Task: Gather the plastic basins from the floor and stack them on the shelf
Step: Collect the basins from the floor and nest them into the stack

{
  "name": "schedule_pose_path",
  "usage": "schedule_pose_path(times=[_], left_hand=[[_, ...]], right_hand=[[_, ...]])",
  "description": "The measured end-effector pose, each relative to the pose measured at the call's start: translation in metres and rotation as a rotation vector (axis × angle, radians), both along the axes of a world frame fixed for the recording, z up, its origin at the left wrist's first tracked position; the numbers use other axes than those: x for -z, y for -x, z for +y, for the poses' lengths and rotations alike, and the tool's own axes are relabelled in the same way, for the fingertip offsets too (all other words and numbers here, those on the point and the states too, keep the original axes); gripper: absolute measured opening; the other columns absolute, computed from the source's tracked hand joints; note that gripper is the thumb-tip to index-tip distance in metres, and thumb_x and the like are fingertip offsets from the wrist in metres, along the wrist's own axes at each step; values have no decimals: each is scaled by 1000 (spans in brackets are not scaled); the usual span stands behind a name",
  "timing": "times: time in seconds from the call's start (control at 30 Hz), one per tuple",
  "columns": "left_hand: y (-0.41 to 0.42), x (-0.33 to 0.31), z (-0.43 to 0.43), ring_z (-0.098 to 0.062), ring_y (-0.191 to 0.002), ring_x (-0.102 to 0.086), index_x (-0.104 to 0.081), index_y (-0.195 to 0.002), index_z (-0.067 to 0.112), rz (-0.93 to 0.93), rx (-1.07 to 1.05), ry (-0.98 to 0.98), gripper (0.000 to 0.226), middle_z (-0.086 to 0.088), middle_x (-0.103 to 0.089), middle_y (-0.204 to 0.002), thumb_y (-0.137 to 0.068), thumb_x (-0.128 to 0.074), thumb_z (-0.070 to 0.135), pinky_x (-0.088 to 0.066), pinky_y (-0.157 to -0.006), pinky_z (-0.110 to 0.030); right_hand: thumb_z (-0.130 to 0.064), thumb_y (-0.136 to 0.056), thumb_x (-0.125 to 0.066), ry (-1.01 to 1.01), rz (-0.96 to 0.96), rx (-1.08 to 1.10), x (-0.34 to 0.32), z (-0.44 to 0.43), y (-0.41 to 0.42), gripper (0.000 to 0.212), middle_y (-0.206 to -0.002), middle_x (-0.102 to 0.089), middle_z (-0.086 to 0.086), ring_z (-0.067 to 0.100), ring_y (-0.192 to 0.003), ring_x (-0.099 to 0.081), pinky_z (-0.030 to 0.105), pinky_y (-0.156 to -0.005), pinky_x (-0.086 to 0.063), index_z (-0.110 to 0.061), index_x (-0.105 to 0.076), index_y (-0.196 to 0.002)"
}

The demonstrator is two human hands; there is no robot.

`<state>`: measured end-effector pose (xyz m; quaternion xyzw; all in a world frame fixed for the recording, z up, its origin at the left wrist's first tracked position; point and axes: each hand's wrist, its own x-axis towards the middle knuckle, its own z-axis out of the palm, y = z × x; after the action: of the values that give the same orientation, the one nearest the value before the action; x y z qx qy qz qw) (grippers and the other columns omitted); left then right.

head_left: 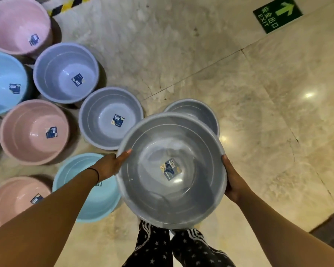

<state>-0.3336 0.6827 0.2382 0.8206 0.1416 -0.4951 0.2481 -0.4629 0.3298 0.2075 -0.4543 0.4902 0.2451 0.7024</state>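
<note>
Hands held a grey basin [171, 170] by opposite sides of its rim: the left hand [110, 166] wrapped the near-left edge with its thumb hooked over the lip, the right hand [232, 180] cupped the right edge, both pressed shut on the plastic. A grip on both sides probably kept the wide, light bowl level and mouth-up, ready to nest. It hung above the person's legs, off the floor [258, 112], its motion blur making exact height hard to judge. Just beyond the grip, partly hidden under the far rim, sat a second grey basin [197, 110], likely the next to collect or nest into. Left of the left hand a blue basin [81, 170] lay under the forearm, with a pink one [14, 195] further left. Beyond those stood another grey basin [111, 118], a pink one [34, 132], a lilac one [66, 73], a blue one [6, 83] and, farthest, a pink one [17, 26], all mouth-up, clustered close. A green exit sign [278, 14] lay far right. No shelf was in view, so most gathering appeared undone.
</note>
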Motion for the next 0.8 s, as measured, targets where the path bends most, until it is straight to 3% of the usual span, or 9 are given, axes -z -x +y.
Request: schedule_pose_path(times=[0.13,0.2,0.3,0.33,0.47,0.53,0.63,0.67,0.8], left_hand=[[-28,-13,16,-38,-87,-65,-67,-103,-6,-9,-39,9,88,-26,-70,-93,-87,-33,73,-53,-88,-44],[-41,-17,17,-32,-72,-61,-67,-95,-7,-36,-18,-26,91,-21,-66,-76,-85,-29,75,-50,-76,-37],[-56,-14,4,-24,-59,-52,-64,-80,0,-74,-14,-66,81,-12,-56,-61,-88,-27,71,-38,-59,-28],[-58,-12,-3,-24,-61,-53,-65,-80,0,-73,-22,-64,79,-12,-58,-64,-90,-28,70,-39,-61,-29],[-57,4,-37,-30,-73,-57,-66,-92,-5,-56,-127,-38,78,-23,-66,-81,-92,-33,66,-48,-77,-39],[-51,13,-58,-30,-75,-57,-63,-87,-1,-36,-147,-34,74,-19,-63,-77,-92,-32,66,-47,-73,-37],[-42,33,-91,-36,-92,-64,-64,-104,1,14,-226,-1,69,-21,-68,-96,-94,-34,62,-51,-91,-43],[-41,40,-103,-37,-93,-64,-64,-103,-1,32,-237,-5,69,-21,-66,-94,-95,-35,61,-49,-92,-42],[-46,70,-143,-28,-74,-51,-47,-66,8,60,-263,-47,60,-12,-49,-67,-95,-37,60,-40,-77,-35]], right_hand=[[-62,-83,-63,-22,-5,22,0,16,-27,63,-128,-68,11,34,-121,-61,53,-109,-43,-23,-61,-133],[-65,-74,-69,-9,20,3,3,17,-39,79,-132,-65,15,37,-123,-60,53,-110,-42,-16,-59,-135],[-66,-67,-74,16,67,-20,10,5,-53,107,-133,-48,42,54,-124,-51,58,-109,-41,5,-45,-142],[-66,-65,-74,11,66,-26,12,-3,-59,107,-128,-47,45,55,-121,-53,59,-109,-41,5,-47,-141],[-64,-80,-65,21,73,-107,24,-46,-93,73,-129,-67,12,35,-119,-61,52,-108,-45,-17,-58,-135],[-64,-80,-64,61,88,-163,31,-73,-103,71,-129,-67,10,33,-119,-61,52,-108,-45,-19,-59,-135],[-67,-78,-65,96,89,-263,38,-114,-120,72,-129,-68,8,33,-119,-62,53,-106,-46,-22,-60,-135],[-67,-78,-65,102,93,-283,41,-126,-125,71,-128,-69,7,32,-118,-63,52,-106,-47,-23,-60,-134],[-63,-88,-56,86,71,-306,59,-155,-140,61,-128,-69,9,32,-116,-65,52,-105,-48,-23,-59,-135]])
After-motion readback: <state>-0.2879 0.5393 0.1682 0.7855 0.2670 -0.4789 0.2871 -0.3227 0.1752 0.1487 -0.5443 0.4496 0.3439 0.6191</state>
